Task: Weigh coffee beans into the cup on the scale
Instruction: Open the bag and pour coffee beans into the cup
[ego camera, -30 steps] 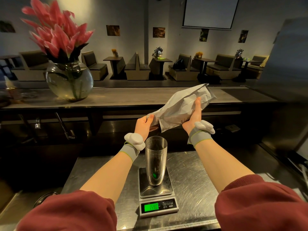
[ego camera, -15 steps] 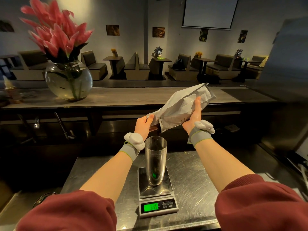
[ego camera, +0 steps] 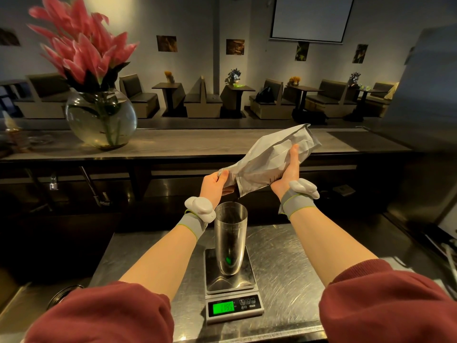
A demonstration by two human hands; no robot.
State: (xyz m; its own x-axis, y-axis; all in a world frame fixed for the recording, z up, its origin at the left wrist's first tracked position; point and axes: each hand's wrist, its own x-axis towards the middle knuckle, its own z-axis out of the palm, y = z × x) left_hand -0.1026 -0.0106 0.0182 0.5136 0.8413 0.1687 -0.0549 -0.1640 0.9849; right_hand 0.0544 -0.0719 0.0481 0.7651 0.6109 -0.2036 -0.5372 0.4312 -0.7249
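A tall steel cup (ego camera: 230, 241) stands upright on a small digital scale (ego camera: 232, 293) whose green display is lit. Above the cup I hold a crumpled silver-white coffee bag (ego camera: 269, 159), tilted with its open mouth down over the cup's rim. My left hand (ego camera: 214, 185) pinches the bag's lower open corner. My right hand (ego camera: 288, 173) grips the bag's body from below and behind. A thin dark stream seems to fall from the mouth into the cup. The cup's contents are hard to see.
The scale sits on a scratched steel worktop (ego camera: 284, 268). A raised bar counter (ego camera: 197, 142) runs behind, bearing a round glass vase of pink flowers (ego camera: 100, 117) at left. A dark sink area lies left; a dark appliance (ego camera: 425, 120) stands right.
The bag stays tilted over the cup and both hands keep almost the same pose. The digits on the scale's display have changed.
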